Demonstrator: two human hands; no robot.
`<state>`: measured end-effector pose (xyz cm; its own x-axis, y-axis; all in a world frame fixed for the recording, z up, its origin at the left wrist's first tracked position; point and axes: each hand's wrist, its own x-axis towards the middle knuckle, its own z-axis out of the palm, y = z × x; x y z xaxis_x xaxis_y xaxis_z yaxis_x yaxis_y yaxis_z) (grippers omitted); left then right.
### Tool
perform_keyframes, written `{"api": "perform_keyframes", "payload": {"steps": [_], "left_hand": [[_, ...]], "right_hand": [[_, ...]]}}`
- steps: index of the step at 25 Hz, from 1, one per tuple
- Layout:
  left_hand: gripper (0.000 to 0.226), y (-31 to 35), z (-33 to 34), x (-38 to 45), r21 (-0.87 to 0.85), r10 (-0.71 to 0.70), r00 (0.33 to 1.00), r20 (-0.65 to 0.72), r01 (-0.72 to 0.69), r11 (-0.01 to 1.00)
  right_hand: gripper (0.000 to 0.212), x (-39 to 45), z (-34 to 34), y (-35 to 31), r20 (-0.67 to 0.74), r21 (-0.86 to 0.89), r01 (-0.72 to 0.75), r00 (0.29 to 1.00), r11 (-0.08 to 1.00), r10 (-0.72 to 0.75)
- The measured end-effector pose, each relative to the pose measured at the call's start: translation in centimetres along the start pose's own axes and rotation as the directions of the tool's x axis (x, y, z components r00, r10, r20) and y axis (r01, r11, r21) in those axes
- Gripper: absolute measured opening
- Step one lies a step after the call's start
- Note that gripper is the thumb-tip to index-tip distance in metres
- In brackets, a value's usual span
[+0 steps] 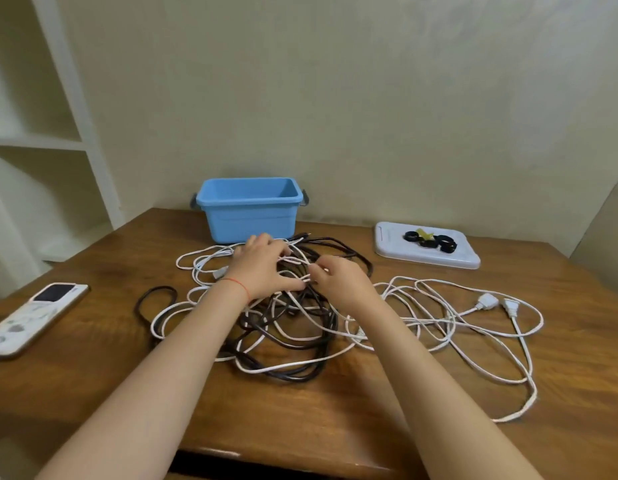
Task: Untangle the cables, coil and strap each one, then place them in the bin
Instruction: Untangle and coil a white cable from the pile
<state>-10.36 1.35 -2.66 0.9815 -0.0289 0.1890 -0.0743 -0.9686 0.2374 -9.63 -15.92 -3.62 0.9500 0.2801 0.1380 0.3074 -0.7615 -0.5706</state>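
Fingers (283,252) of the left hand (262,268) are spread and curled over the top of the tangle, with the thumb closing onto a thin white cable (297,261) near the middle of the heap; the right hand (338,277) sits just beside it, its fingertips pinching white strands at the same spot. Both hands rest on a knotted pile of long white cables and dark brown, almost black cables (293,341) lying on the brown wooden tabletop (92,375). White loops trail off to the right, where two white plugs (498,303) lie side by side, and one dark loop (156,299) sticks out to the left. Beyond the pile, against the wall, stands a light blue plastic bin (250,211) with grey side handles, open at the top. To its right a white flat lid or tray (427,249) carries several black rolled straps (430,240). At the left edge of the tabletop lies a white handheld device with a dark screen (37,317)
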Motion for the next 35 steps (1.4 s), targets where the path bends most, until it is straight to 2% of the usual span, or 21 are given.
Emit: {"api": "perform_keyframes", "payload": {"steps": [2, 3, 5, 8, 10, 13, 15, 17, 19, 21, 23, 25, 27, 29, 32, 35], "left_hand": [[0.066, -3.1, 0.0, -1.2, -0.348, -0.073, 0.997, 0.014, 0.073, 0.935], [0.064, -4.0, 0.2, -1.6, -0.439, -0.108, 0.994, 0.016, 0.104, 0.892], [0.059, -5.1, 0.8, -1.8, -0.515, -0.158, 0.986, 0.046, 0.159, 0.843], [0.055, -6.0, 0.6, -2.0, -0.56, -0.112, 0.975, 0.189, 0.201, 0.803], [0.06, -6.5, 0.2, -2.2, -0.591, -0.048, 0.953, 0.298, 0.223, 0.775], [0.069, -6.4, -0.2, -2.5, -0.526, 0.032, 0.925, 0.378, 0.186, 0.83], [0.067, -6.1, -0.5, -2.4, -0.503, 0.038, 0.928, 0.371, 0.166, 0.848], [0.057, -6.1, -1.0, -2.3, -0.536, 0.016, 0.941, 0.337, 0.178, 0.825], [0.05, -6.4, -1.1, -2.3, -0.574, -0.02, 0.954, 0.299, 0.196, 0.795], [0.043, -6.2, -1.2, -2.5, -0.611, -0.049, 0.968, 0.245, 0.194, 0.768], [0.033, -5.8, -1.4, -2.4, -0.725, -0.05, 0.978, 0.203, 0.185, 0.664], [0.039, -5.4, -1.4, -2.2, -0.846, -0.063, 0.976, 0.207, 0.211, 0.489], [0.045, -5.2, -1.2, -2.1, -0.881, -0.098, 0.972, 0.216, 0.237, 0.409], [0.04, -5.1, -0.7, -2.0, -0.881, -0.134, 0.968, 0.214, 0.25, 0.401], [0.018, -4.7, -0.7, -2.3, -0.897, -0.164, 0.96, 0.225, 0.27, 0.349], [0.023, -4.9, -0.3, -1.9, -0.906, -0.17, 0.96, 0.222, 0.267, 0.329]], "right_hand": [[0.025, 0.6, 1.1, -0.5, 0.067, -0.166, -0.001, 0.998, 0.986, 0.012], [0.029, 0.7, 1.8, -1.2, 0.08, -0.2, 0.016, 0.997, 0.98, 0.0], [0.035, 0.9, 3.0, -3.1, 0.061, -0.13, 0.052, 0.997, 0.99, -0.044], [0.027, 1.2, 4.3, -5.2, 0.001, 0.018, 0.092, 0.996, 0.996, -0.092], [0.02, 1.5, 4.8, -5.7, 0.019, -0.038, 0.105, 0.994, 0.994, -0.105], [0.018, 1.7, 4.1, -6.3, 0.089, -0.207, 0.125, 0.99, 0.97, -0.109], [0.016, 1.8, 3.0, -6.4, 0.14, -0.25, 0.159, 0.982, 0.955, -0.126], [0.014, 1.9, 1.7, -6.1, 0.111, -0.226, 0.158, 0.985, 0.961, -0.135], [0.017, 1.8, 0.9, -5.6, 0.007, -0.143, 0.144, 0.989, 0.979, -0.144], [0.017, 1.5, 0.9, -5.2, -0.137, 0.01, 0.138, 0.981, 0.99, -0.135], [0.016, 1.0, 1.1, -5.2, -0.228, 0.163, 0.159, 0.966, 0.974, -0.12], [0.013, 0.4, 1.5, -5.3, -0.194, 0.242, 0.171, 0.973, 0.955, -0.125], [0.011, 0.0, 2.0, -5.4, -0.128, 0.207, 0.157, 0.983, 0.966, -0.133], [0.014, 0.0, 2.5, -5.5, -0.125, 0.121, 0.131, 0.985, 0.984, -0.116], [0.017, 0.1, 2.7, -5.8, -0.123, 0.032, 0.133, 0.984, 0.991, -0.128], [0.019, -0.1, 3.3, -6.0, -0.095, 0.038, 0.155, 0.984, 0.987, -0.151]]}}
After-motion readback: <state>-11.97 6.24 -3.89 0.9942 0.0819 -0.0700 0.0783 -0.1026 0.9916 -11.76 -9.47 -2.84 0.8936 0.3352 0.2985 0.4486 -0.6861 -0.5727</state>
